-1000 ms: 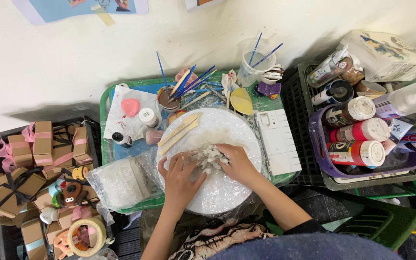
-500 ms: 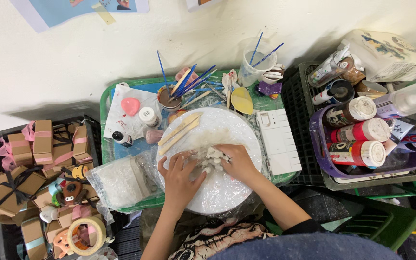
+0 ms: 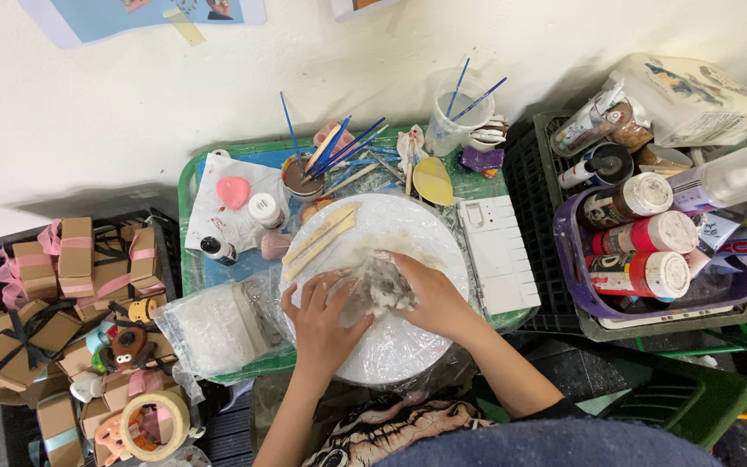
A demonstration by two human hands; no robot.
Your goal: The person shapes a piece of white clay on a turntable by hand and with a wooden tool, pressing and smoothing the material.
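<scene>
Pressing a grey-white lump of clay (image 3: 379,287) at the middle of a round white board (image 3: 408,346): left hand (image 3: 320,320) cupped against its side, right hand (image 3: 430,294) curled over it, both gripping. Wooden sticks (image 3: 320,235) lie at the board's upper left edge; white palette (image 3: 499,255) beside its right edge.

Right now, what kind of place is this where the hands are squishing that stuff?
Probably a craft or art corner. The left hand and right hand press a whitish lump on a round white board, with paintbrushes and paint bottles beside it.
</scene>
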